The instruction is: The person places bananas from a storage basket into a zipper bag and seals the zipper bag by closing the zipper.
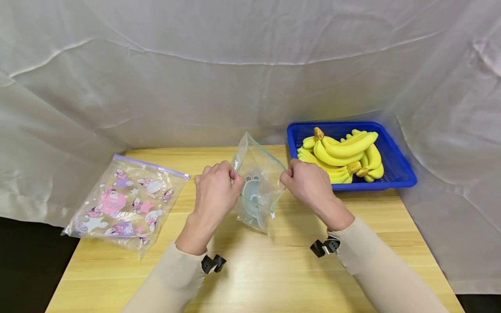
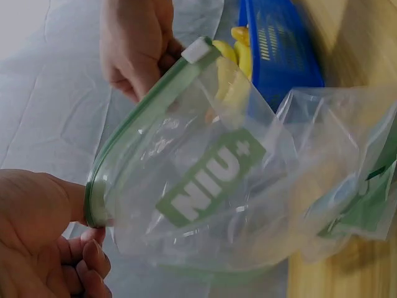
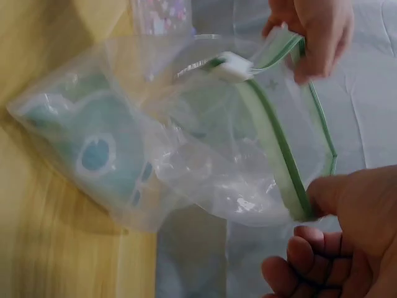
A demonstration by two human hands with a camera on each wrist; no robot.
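Observation:
A clear zip bag (image 1: 253, 195) with a green zip edge is held up over the middle of the table, its mouth spread wide. My left hand (image 1: 215, 187) pinches one side of the mouth between thumb and fingers. On the opposite side, my right hand (image 1: 311, 180) pinches the green edge. A white slider (image 2: 197, 49) sits on the zip, and a green label reading "NIU+" (image 2: 211, 177) is printed on the bag in the left wrist view. Toward its lower end, the right wrist view shows a pale blue-green printed figure (image 3: 96, 152). Only clear film shows inside.
A blue plastic basket (image 1: 405, 177) with several bunches of bananas (image 1: 344, 150) stands at the back right. At the left lies a larger clear bag (image 1: 125, 200) with pink and purple cartoon prints and a purple zip. Grey cloth (image 1: 219, 95) hangs behind the wooden table (image 1: 266, 274).

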